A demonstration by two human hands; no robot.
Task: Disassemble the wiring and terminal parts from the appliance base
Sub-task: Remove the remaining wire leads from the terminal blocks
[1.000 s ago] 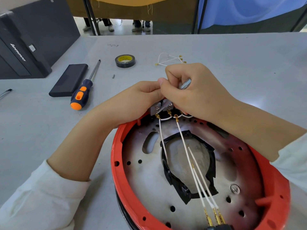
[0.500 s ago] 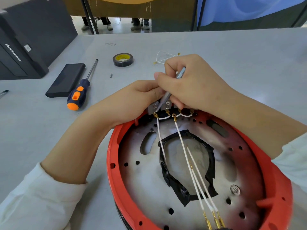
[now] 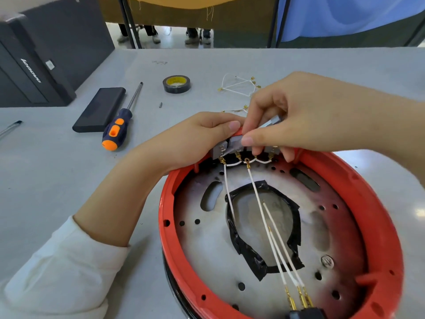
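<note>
The red-rimmed appliance base lies open side up, showing a metal plate with a black-taped opening. White wires with brass terminals run from a black connector at the near edge to a grey terminal block at the far rim. My left hand grips the rim and the block from the left. My right hand holds a thin metal tool, its fingertips down at the block's terminals. The tool's tip is hidden behind my fingers.
On the grey table beyond the base lie loose white wires with terminals, a roll of black tape, an orange-and-blue screwdriver, a small screw and a black slab. A black computer case stands at the far left.
My right hand has shifted right and tilted the tool flatter, thumb now pressed at the terminal block. My left hand keeps its hold on the rim.
</note>
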